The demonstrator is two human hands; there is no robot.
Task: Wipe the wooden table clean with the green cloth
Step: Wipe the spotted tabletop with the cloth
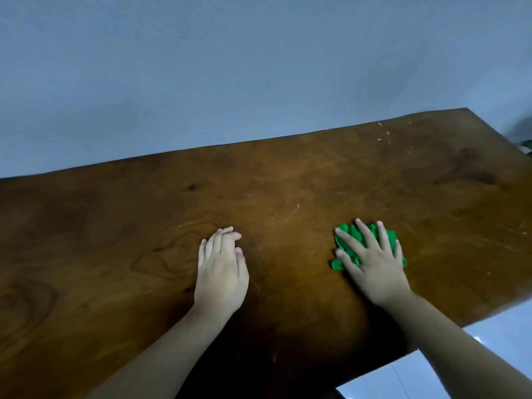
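The wooden table [316, 180] is dark brown with light scratches and fills most of the head view. A crumpled green cloth [349, 237] lies on it right of centre. My right hand [371, 263] presses flat on the cloth with its fingers spread, and green shows between and around them. My left hand [221, 269] rests palm down on the bare wood to the left of the cloth, fingers close together and holding nothing.
A plain blue-grey wall [230, 67] runs along the table's far edge. Pale floor tiles [489, 335] show past the table's near right edge. A dark object with a bit of green [526, 139] sits beyond the far right corner.
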